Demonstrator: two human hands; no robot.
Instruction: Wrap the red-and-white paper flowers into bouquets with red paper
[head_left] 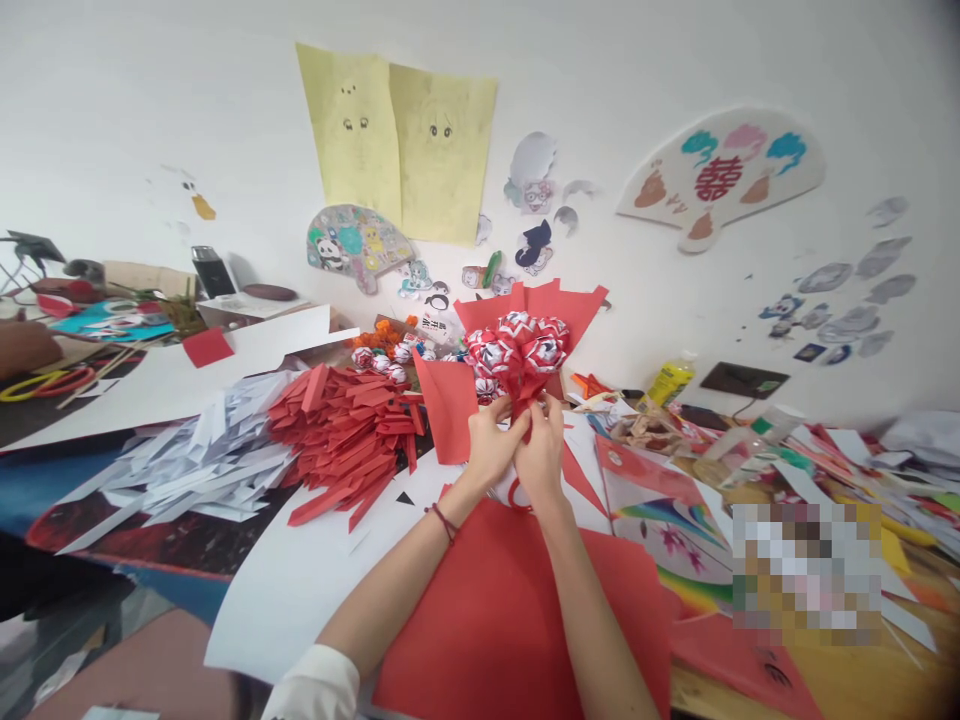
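Nearest me, a red sheet lies under my forearms. Above its far edge my left hand and right hand pinch the gathered base of a bouquet of red-and-white paper balls, fingers closed around it. It should be light, its folded heads easy to crush, so this narrow base seems the safest hold. Stiffer-looking red paper fans around it; the wall stands beyond.

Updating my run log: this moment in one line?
left hand: holding red-and-white bouquet; right hand: holding bouquet; on left: red strips, white strips; foreground: red sheet
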